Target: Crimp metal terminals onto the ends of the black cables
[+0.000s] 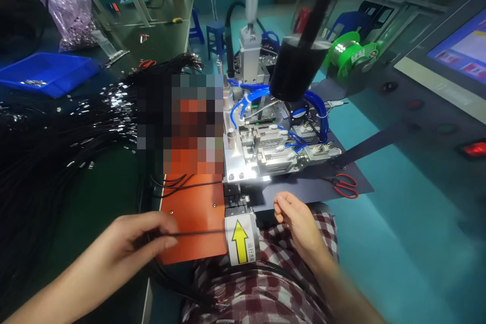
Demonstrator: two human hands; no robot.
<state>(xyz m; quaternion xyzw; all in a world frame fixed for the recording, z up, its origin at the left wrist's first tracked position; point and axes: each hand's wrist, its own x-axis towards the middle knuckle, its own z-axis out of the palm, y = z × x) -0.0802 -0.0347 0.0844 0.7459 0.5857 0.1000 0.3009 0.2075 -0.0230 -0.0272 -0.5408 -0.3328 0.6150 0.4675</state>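
OK, pinching blk cable (197, 234) w/ L hand (131, 244) over orange plate (195, 249), reaching toward arrow label (240, 243); curling R hand (300, 221) nr machine (275, 154), can't tell if gripping anything.

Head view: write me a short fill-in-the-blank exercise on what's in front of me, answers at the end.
1. The person's left hand pinches a thin cable coloured ____.
2. The board beneath that cable is coloured ____.
3. The yellow arrow points toward the picture's ____ edge.
4. The hand nearer the red-handled scissors is the person's ____.

Missing words: black; orange; top; right.
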